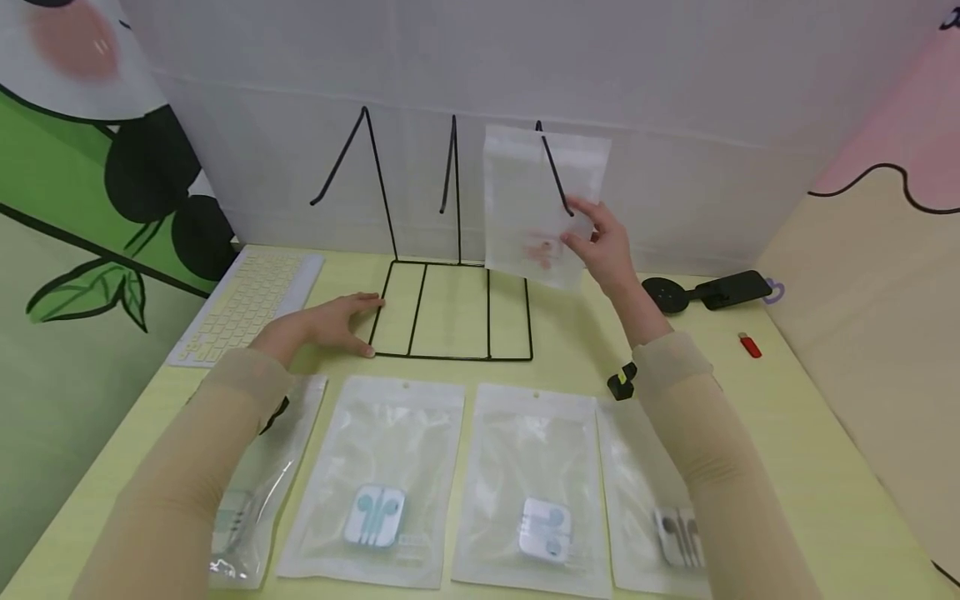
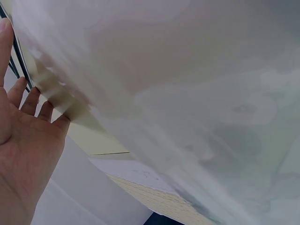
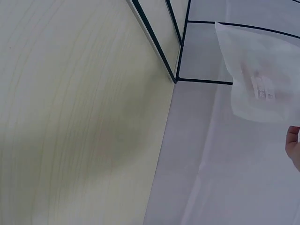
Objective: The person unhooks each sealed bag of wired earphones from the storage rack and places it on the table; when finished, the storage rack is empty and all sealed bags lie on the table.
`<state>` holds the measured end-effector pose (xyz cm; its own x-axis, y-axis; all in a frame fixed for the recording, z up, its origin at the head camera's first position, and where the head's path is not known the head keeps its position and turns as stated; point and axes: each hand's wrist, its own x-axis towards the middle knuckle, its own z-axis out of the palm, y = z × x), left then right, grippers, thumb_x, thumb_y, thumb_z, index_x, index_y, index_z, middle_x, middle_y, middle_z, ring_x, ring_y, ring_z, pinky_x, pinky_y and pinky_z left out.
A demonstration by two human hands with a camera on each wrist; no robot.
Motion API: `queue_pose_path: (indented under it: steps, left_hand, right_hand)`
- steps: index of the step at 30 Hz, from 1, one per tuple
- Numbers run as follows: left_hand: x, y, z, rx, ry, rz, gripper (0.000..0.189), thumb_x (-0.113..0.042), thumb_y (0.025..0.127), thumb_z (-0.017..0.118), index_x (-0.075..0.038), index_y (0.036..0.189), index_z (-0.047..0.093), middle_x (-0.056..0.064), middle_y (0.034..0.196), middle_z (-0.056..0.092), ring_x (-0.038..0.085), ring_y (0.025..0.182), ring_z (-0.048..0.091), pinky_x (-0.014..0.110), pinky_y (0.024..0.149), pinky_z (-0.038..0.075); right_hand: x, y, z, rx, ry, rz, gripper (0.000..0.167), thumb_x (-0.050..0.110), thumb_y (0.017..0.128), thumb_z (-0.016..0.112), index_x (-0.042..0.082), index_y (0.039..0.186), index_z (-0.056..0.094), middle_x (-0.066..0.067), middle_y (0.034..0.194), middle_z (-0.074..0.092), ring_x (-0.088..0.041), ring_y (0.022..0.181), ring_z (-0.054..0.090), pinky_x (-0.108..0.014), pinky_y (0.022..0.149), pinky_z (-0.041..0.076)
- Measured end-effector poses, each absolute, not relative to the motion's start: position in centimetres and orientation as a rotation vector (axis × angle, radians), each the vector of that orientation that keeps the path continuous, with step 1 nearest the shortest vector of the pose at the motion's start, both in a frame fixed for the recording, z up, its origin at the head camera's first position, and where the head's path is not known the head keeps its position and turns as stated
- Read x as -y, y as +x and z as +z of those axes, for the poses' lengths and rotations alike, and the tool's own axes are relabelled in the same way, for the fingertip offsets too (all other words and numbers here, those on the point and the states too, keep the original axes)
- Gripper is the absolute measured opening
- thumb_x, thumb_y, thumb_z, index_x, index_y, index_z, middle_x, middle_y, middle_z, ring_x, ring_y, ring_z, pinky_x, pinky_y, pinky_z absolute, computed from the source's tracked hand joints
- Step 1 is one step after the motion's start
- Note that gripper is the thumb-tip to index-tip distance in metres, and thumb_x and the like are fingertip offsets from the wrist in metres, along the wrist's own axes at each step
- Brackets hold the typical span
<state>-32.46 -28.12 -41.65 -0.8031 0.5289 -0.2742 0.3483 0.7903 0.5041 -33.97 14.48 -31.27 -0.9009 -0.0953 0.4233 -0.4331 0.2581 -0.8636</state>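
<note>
A black wire rack [image 1: 450,358] with three upright hooks stands on the table. My left hand [image 1: 330,323] rests at the left side of its base, fingers extended and touching the wire; in the left wrist view the fingers [image 2: 44,110] lie spread beside the dark wire. A frosted zip bag [image 1: 517,179] with a small reddish item inside hangs on the right hook, whose arm crosses in front of it. My right hand [image 1: 606,246] is at the hook's tip, thumb and forefinger apart, overlapping the bag. In the right wrist view only part of that hand shows, by the bag [image 3: 262,79].
Several frosted bags with boxed earphones, among them a left-middle bag [image 1: 408,442] and a right-middle bag [image 1: 536,450], lie along the front. A white keyboard [image 1: 258,292] sits left. To the right are a black folding object [image 1: 705,292], a red USB stick [image 1: 749,345] and a small black item [image 1: 621,383].
</note>
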Motion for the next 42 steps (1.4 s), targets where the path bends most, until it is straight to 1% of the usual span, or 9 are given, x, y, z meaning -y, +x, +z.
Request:
queue_pose_path:
  steps: [5,8,13,18,24,29,34,36,42]
  left_hand:
    - [28.2,-32.7,-41.6,-2.575,0.671,0.617,0.100,-0.043,0.076,0.077,-0.007,0.151,0.020,0.020,0.157,0.007,0.045,0.142,0.004,0.063,0.110,0.011]
    - [28.3,-32.8,-41.8,-2.570,0.670,0.629,0.101,-0.044,0.075,0.077,-0.007,0.151,0.020,0.020,0.157,0.006,0.045,0.141,0.004,0.064,0.110,0.011]
    - [28.4,-32.7,-41.9,-2.571,0.659,0.634,0.101,-0.043,0.076,0.077,-0.007,0.151,0.020,0.019,0.157,0.006,0.044,0.142,0.003,0.064,0.110,0.011]
    - [28.3,-32.5,-41.8,-2.580,0.647,0.627,0.100,-0.041,0.076,0.077,-0.007,0.151,0.020,0.020,0.157,0.006,0.045,0.141,0.004,0.064,0.109,0.011]
    - [28.4,-32.8,-42.1,-2.577,0.659,0.619,0.100,-0.044,0.076,0.076,-0.008,0.151,0.020,0.019,0.157,0.006,0.045,0.141,0.004,0.064,0.109,0.012]
    - [28.5,-33.1,-42.3,-2.578,0.661,0.613,0.101,-0.047,0.075,0.076,-0.009,0.151,0.020,0.018,0.157,0.006,0.044,0.142,0.003,0.065,0.109,0.012]
    - [28.4,-33.0,-42.2,-2.575,0.666,0.606,0.101,-0.046,0.075,0.076,-0.009,0.151,0.020,0.018,0.157,0.006,0.044,0.142,0.004,0.064,0.109,0.013]
    - [28.4,-33.0,-42.2,-2.575,0.669,0.607,0.101,-0.046,0.075,0.076,-0.009,0.151,0.020,0.019,0.157,0.006,0.044,0.142,0.004,0.064,0.109,0.013]
    - [28.4,-32.9,-41.9,-2.571,0.666,0.625,0.101,-0.044,0.075,0.077,-0.008,0.151,0.020,0.019,0.157,0.006,0.044,0.142,0.004,0.063,0.110,0.012]
  right_hand:
    - [-14.7,-33.2,-30.9,2.226,0.532,1.579,0.050,-0.009,0.083,0.065,0.001,0.130,0.055,-0.021,0.121,0.051,-0.023,0.099,0.052,-0.017,0.076,0.047]
    - [-15.0,-32.5,-30.6,2.226,0.561,1.504,0.051,-0.008,0.082,0.066,0.002,0.131,0.055,-0.022,0.118,0.054,-0.020,0.095,0.055,-0.016,0.076,0.048]
    - [-15.3,-31.7,-30.0,2.205,0.598,1.520,0.053,-0.010,0.082,0.065,0.001,0.132,0.053,-0.023,0.119,0.054,-0.016,0.092,0.056,-0.014,0.075,0.049]
    - [-15.7,-31.0,-29.4,2.221,0.614,1.551,0.056,-0.010,0.082,0.064,0.003,0.135,0.051,-0.022,0.122,0.053,-0.018,0.098,0.057,-0.015,0.079,0.049]
    - [-16.4,-29.5,-28.6,2.279,0.623,1.546,0.060,-0.008,0.084,0.064,0.007,0.139,0.047,-0.016,0.128,0.050,-0.012,0.102,0.055,-0.014,0.082,0.048]
    - [-17.2,-28.6,-28.1,2.333,0.647,1.488,0.062,-0.007,0.084,0.065,0.010,0.140,0.046,-0.014,0.131,0.048,-0.008,0.099,0.052,-0.011,0.078,0.048]
    - [-18.4,-28.4,-28.2,2.358,0.696,1.477,0.064,-0.006,0.084,0.065,0.014,0.141,0.046,-0.006,0.134,0.045,-0.007,0.095,0.050,-0.009,0.062,0.045]
    - [-18.8,-28.0,-28.1,2.347,0.714,1.498,0.064,-0.007,0.084,0.065,0.015,0.141,0.047,-0.003,0.134,0.044,-0.008,0.095,0.051,-0.010,0.061,0.046]
    - [-19.1,-26.5,-27.2,2.374,0.708,1.469,0.062,-0.005,0.083,0.067,0.015,0.139,0.049,-0.002,0.137,0.045,-0.009,0.098,0.054,-0.011,0.065,0.049]
